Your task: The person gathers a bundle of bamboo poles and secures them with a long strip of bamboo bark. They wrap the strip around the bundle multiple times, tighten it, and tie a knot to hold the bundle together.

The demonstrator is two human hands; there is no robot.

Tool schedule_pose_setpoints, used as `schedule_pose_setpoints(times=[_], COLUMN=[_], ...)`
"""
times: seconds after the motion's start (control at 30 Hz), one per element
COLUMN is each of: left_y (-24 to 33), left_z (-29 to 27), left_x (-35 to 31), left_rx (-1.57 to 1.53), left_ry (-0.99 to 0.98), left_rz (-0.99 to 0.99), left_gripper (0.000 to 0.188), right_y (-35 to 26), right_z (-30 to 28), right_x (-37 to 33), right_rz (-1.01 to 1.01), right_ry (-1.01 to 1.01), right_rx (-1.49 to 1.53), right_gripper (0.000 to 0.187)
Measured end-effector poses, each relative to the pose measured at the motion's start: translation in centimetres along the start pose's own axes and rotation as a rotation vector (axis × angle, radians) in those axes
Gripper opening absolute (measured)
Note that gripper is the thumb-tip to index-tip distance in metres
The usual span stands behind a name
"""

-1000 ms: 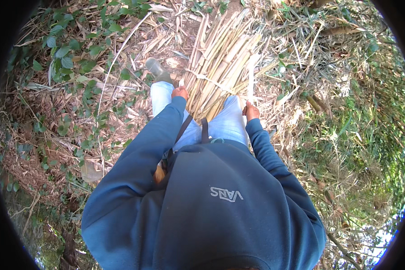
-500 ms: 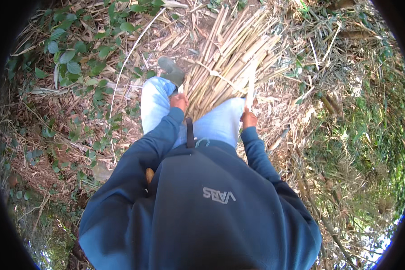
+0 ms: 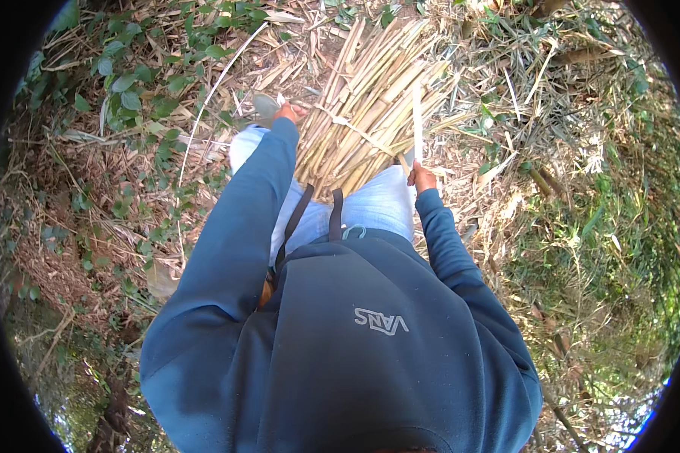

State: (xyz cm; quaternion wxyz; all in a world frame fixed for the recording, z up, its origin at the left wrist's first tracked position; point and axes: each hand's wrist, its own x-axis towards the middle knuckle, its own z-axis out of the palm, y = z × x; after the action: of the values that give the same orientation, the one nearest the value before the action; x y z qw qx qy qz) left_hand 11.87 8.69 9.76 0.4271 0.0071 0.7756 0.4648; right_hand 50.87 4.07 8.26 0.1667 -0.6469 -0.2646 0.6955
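Clamping a pale piece (image 3: pixel 418 124) in the right hand (image 3: pixel 424 180), beside a bundle (image 3: pixel 381 75) of dry sticks on the ground.
Having the right fingers closed around the near end of the pale piece, with its length pointing away along the right edge of the bundle; cannot tell if blade or split strip. Having the left hand (image 3: pixel 289 113) at the left edge of the bundle, near the left end of the tie (image 3: pixel 341 121), a light band lying across the bundle. Cannot tell if the left fingers, bent there, are clamped on the tie. Wearing jeans (image 3: pixel 381 200), at the near end of the bundle. Showing also a boot (image 3: pixel 264 104) just left of the bundle, green leaves (image 3: pixel 125 81) farther left, and dry litter (image 3: pixel 506 211) to the right.
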Motion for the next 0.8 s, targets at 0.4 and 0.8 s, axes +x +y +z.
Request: schedule_pose_setpoints(times=[0.4, 0.8], left_y=[-6.4, -8.1], left_z=[5.1, 5.0], left_x=[-3.2, -8.3], left_rx=[0.607, 0.303], left_ry=[0.073, 0.073], left_rz=[0.176, 0.031], left_gripper=[0.040, 0.046], right_y=[5.0, 2.8], right_z=[-2.6, -7.0], right_x=[0.9, 1.7], right_rz=[-0.107, 0.081], right_ry=[0.013, -0.029], right_rx=[-0.242, -0.126], right_gripper=[0.043, 0.051])
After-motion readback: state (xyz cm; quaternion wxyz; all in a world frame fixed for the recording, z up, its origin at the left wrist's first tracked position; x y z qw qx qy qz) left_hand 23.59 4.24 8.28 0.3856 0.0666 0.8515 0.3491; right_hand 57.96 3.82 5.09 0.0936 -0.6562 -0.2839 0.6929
